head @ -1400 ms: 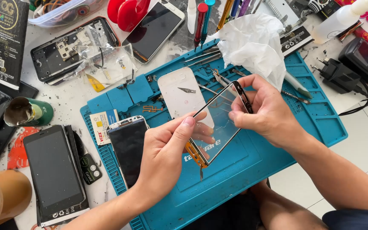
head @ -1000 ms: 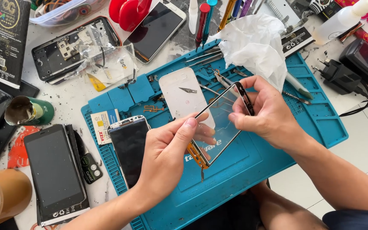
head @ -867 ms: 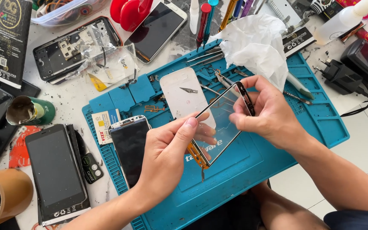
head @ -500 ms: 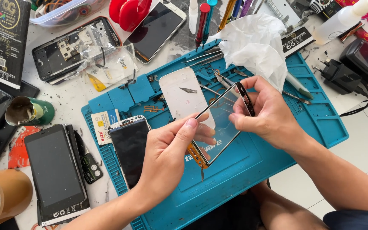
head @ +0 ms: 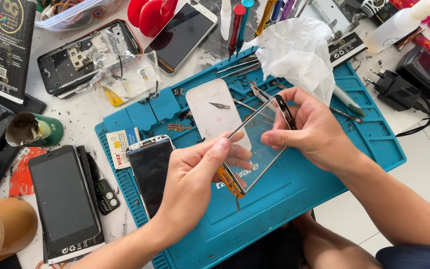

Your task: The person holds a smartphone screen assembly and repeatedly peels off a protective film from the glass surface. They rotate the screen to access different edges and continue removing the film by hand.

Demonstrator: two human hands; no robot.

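My left hand (head: 195, 177) and my right hand (head: 310, 130) together hold a clear phone glass panel (head: 257, 137) with black end strips, tilted above the blue work mat (head: 319, 174). The left thumb and fingers pinch its near long edge; the right fingers grip its far top end. An orange-handled tool (head: 231, 183) lies under the left fingers; whether that hand grips it I cannot tell. Beneath the glass rests a white phone back cover (head: 210, 107) with a small blade on it. A dark phone (head: 150, 169) lies on the mat just left of my left hand.
A crumpled white tissue (head: 299, 50) sits at the mat's far edge among tweezers and screwdrivers. Left of the mat are a black phone (head: 63, 199), a green tape roll (head: 31, 130), an opened phone frame (head: 83, 55) and a brown cup (head: 6, 229). Chargers lie at right.
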